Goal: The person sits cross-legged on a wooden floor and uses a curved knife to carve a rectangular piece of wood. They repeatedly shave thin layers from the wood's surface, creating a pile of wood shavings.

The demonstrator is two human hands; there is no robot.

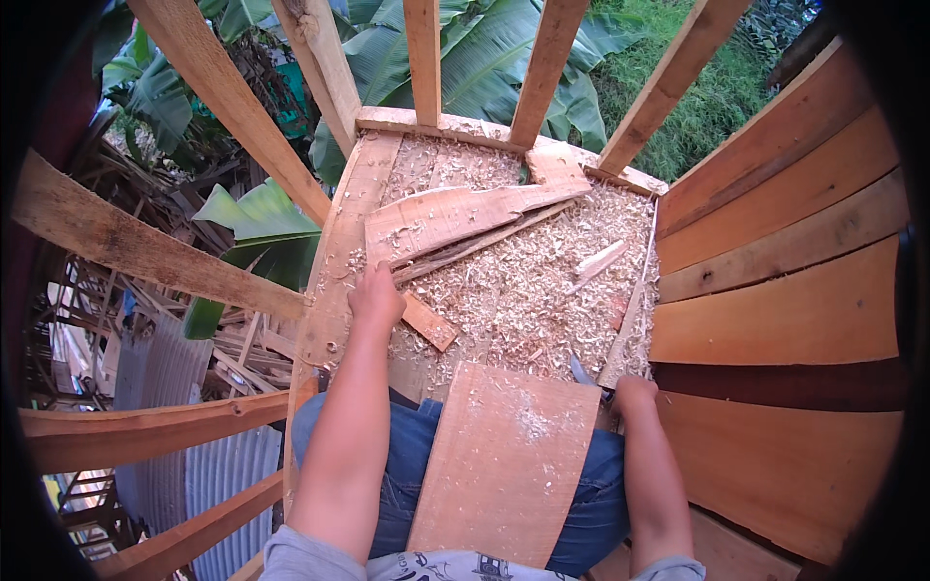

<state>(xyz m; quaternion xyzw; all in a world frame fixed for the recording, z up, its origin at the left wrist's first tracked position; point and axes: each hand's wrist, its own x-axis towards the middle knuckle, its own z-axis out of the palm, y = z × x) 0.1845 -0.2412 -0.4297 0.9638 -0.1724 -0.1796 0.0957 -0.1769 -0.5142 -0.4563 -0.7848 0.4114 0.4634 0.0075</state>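
My left hand (376,298) reaches forward and is closed on the near left corner of an irregular wooden board (446,218). That board lies on the shavings, with a rough, dark-edged strip of wood (484,242) along its near side. Beside my right thigh, my right hand (635,395) is closed, its fingers partly hidden. From it a knife (579,370) points forward and left, its grey blade showing. A narrow wood strip (625,334) lies just ahead of that hand. Across my lap rests a wide, smooth plank (509,460) dusted with shavings.
Curly wood shavings (523,300) cover much of the plank floor (339,261). A small offcut (429,321) lies near my left wrist. Wooden railing posts (423,63) stand ahead and left, with banana leaves beyond. A board wall (775,300) closes the right side.
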